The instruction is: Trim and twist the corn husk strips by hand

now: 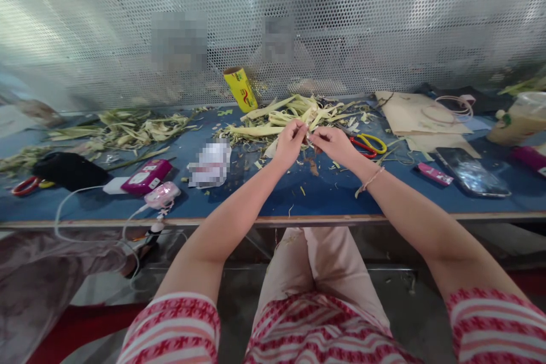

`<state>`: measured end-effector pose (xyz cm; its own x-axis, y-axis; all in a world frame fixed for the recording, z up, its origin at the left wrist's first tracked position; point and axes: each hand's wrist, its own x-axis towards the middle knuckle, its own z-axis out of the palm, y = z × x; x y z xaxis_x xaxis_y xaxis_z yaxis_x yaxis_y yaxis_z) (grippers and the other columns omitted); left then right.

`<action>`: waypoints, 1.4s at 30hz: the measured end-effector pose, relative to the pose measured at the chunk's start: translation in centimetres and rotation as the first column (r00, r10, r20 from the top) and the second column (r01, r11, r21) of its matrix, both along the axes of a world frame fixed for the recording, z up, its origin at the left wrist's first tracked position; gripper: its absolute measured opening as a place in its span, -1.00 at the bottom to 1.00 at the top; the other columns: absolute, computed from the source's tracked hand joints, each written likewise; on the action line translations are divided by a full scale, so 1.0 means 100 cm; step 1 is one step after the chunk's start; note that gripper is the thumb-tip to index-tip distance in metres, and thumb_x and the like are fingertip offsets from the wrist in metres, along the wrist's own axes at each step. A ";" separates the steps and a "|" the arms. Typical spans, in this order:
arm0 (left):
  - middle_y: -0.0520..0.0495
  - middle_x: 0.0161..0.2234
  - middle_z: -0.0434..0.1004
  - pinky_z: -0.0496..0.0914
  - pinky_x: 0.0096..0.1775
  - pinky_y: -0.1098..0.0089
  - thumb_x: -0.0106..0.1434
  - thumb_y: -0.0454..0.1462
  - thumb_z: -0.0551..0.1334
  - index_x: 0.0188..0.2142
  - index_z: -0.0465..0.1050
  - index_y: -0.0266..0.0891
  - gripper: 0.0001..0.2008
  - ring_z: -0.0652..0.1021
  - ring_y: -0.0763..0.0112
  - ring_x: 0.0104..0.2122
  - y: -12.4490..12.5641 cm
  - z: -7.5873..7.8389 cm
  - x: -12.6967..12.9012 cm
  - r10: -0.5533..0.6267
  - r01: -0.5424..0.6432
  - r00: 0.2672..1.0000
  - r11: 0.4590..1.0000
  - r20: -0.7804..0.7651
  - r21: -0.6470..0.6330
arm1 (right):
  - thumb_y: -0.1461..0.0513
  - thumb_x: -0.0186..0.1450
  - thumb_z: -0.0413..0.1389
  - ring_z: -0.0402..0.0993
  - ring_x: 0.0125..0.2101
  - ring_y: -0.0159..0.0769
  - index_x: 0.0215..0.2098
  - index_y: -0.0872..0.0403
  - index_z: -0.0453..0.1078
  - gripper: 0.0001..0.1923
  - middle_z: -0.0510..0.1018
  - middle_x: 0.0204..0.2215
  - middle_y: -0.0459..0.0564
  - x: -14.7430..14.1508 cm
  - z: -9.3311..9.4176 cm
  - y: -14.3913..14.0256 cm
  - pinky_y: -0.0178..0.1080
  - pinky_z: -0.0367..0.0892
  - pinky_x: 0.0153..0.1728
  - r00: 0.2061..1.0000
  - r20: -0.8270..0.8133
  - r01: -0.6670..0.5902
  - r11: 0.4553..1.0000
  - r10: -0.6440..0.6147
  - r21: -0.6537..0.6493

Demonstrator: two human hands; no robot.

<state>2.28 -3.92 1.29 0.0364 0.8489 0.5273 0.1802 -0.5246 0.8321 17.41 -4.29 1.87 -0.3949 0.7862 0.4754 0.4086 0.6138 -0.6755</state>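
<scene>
Over the middle of the table, my left hand (pixel 292 140) and my right hand (pixel 331 143) meet fingertip to fingertip. Both are closed in a pinch around something small and pale, too hidden by the fingers to name. Just behind them spreads a heap of pale green, husk-like leaf strips (pixel 273 125), some reaching right up to the fingers. Scissors (pixel 372 144) with red and yellow handle loops lie right of my right hand, their blades hidden among the scraps. Small leaf bits are scattered under and around both hands.
A yellow cardboard tube (pixel 241 90) leans at the perforated metal screen (pixel 341 23). Leftward lie more leaf strips (pixel 132 131), a magenta box (pixel 147 176) with a white cable and a black pouch (pixel 70 170). Rightward are brown paper (pixel 416 114), a phone (pixel 471 170) and a drink cup (pixel 520 119).
</scene>
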 end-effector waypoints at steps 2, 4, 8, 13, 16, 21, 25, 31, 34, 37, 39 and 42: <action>0.09 -0.58 0.25 0.25 -0.38 0.43 0.29 -0.35 0.16 -0.48 0.25 -0.20 -0.80 0.33 0.51 -0.53 0.000 -0.001 0.002 -0.001 0.001 1.000 1.000 0.014 0.014 | 0.16 0.27 0.02 0.20 -0.58 -0.43 -0.60 0.06 0.19 -0.70 0.30 -0.67 -0.15 0.000 -0.002 0.002 -0.30 0.08 -0.47 0.999 0.037 -0.005 0.999 0.003 0.053; 0.09 -0.57 0.23 0.24 -0.39 0.44 0.29 -0.33 0.16 -0.48 0.25 -0.20 -0.80 0.31 0.52 -0.53 0.000 -0.003 0.003 0.005 -0.006 0.999 1.000 0.035 0.026 | 0.19 0.26 0.01 0.15 -0.57 -0.43 -0.62 0.06 0.15 -0.70 0.25 -0.66 -0.16 -0.001 -0.003 0.003 -0.30 0.05 -0.47 0.998 0.062 -0.017 0.993 0.010 0.118; 0.08 -0.56 0.21 0.22 -0.41 0.45 0.29 -0.32 0.14 -0.47 0.25 -0.21 -0.82 0.28 0.52 -0.52 0.002 -0.010 0.005 0.022 -0.023 0.996 1.000 0.091 0.011 | 0.22 0.25 -0.01 0.15 -0.53 -0.42 -0.62 0.06 0.10 -0.70 0.19 -0.65 -0.16 -0.003 -0.007 0.006 -0.30 0.05 -0.45 0.995 0.076 -0.069 0.985 0.058 0.156; 0.08 -0.55 0.19 0.17 -0.39 0.46 0.26 -0.38 0.14 -0.50 0.23 -0.23 -0.80 0.25 0.53 -0.50 0.009 -0.020 0.007 0.058 -0.057 0.990 0.998 0.125 -0.016 | 0.21 0.24 -0.01 0.11 -0.55 -0.43 -0.63 0.05 0.05 -0.69 0.15 -0.65 -0.17 -0.004 -0.009 0.010 -0.30 0.02 -0.46 0.984 0.146 -0.124 0.984 0.105 0.129; 0.10 -0.57 0.18 0.15 -0.39 0.46 0.25 -0.40 0.13 -0.51 0.25 -0.23 -0.80 0.23 0.53 -0.51 0.011 -0.022 0.008 0.061 -0.057 0.992 0.998 0.112 -0.041 | 0.21 0.24 0.00 0.08 -0.56 -0.44 -0.64 0.05 0.02 -0.67 0.12 -0.66 -0.18 -0.001 -0.008 0.012 -0.30 0.00 -0.47 0.969 0.205 -0.165 0.980 0.139 0.115; 0.11 -0.60 0.19 0.14 -0.41 0.45 0.24 -0.38 0.17 -0.52 0.27 -0.24 -0.80 0.23 0.53 -0.53 0.007 -0.017 0.009 0.049 -0.046 0.997 0.998 0.063 -0.053 | 0.17 0.24 0.01 0.08 -0.58 -0.45 -0.65 0.05 0.03 -0.65 0.13 -0.68 -0.18 0.008 -0.005 0.013 -0.31 0.01 -0.48 0.948 0.239 -0.237 0.967 0.208 0.097; 0.09 -0.59 0.22 0.19 -0.40 0.43 0.24 -0.25 0.24 -0.52 0.30 -0.23 -0.77 0.26 0.52 -0.53 0.004 -0.011 0.004 0.040 -0.040 0.998 0.999 0.038 -0.008 | 0.15 0.26 0.01 0.19 -0.55 -0.42 -0.59 0.07 0.19 -0.71 0.32 -0.64 -0.14 0.008 -0.007 0.013 -0.31 0.09 -0.45 0.981 0.166 -0.112 0.992 0.102 0.052; 0.01 -0.52 0.33 0.33 -0.40 0.37 0.29 -0.01 0.13 -0.37 0.37 -0.20 -0.68 0.39 0.47 -0.52 0.007 -0.013 0.005 -0.080 0.169 0.926 0.962 0.370 -0.215 | 0.15 0.29 -0.02 0.29 -0.52 -0.39 -0.56 0.07 0.24 -0.72 0.39 -0.60 -0.10 0.004 -0.009 0.016 -0.30 0.14 -0.41 0.999 0.041 -0.005 1.000 0.005 0.011; 0.03 -0.51 0.34 0.34 -0.40 0.38 0.24 -0.09 0.22 -0.39 0.36 -0.21 -0.77 0.41 0.48 -0.51 0.009 -0.013 0.005 -0.116 0.243 0.897 0.935 0.427 -0.257 | 0.16 0.29 -0.03 0.28 -0.52 -0.39 -0.54 0.07 0.23 -0.73 0.39 -0.59 -0.10 0.005 -0.008 0.016 -0.29 0.14 -0.40 0.999 0.033 -0.005 1.000 0.005 0.003; 0.08 -0.54 0.31 0.29 -0.42 0.46 0.16 -0.20 0.30 -0.44 0.35 -0.23 -0.82 0.36 0.54 -0.53 0.012 -0.014 0.001 -0.118 0.205 0.926 0.955 0.358 -0.215 | 0.18 0.27 0.01 0.22 -0.53 -0.40 -0.55 0.07 0.23 -0.75 0.36 -0.61 -0.12 0.005 -0.006 0.014 -0.29 0.10 -0.42 0.997 0.076 0.010 1.000 -0.011 0.019; 0.10 -0.56 0.30 0.24 -0.42 0.48 0.12 -0.24 0.32 -0.47 0.36 -0.24 -0.83 0.32 0.57 -0.54 0.015 -0.015 -0.002 -0.069 0.117 0.959 0.980 0.276 -0.163 | 0.18 0.25 0.03 0.20 -0.52 -0.41 -0.55 0.07 0.22 -0.76 0.33 -0.61 -0.13 0.005 -0.005 0.012 -0.29 0.08 -0.43 0.996 0.092 0.019 0.999 -0.022 0.033; 0.10 -0.56 0.31 0.22 -0.38 0.48 0.11 -0.28 0.30 -0.50 0.37 -0.25 -0.86 0.30 0.57 -0.52 0.018 -0.017 -0.004 -0.026 0.058 0.969 0.991 0.244 -0.123 | 0.18 0.26 0.03 0.18 -0.53 -0.42 -0.56 0.07 0.20 -0.75 0.29 -0.63 -0.15 0.005 -0.005 0.011 -0.30 0.06 -0.44 0.993 0.114 0.000 1.000 -0.003 0.025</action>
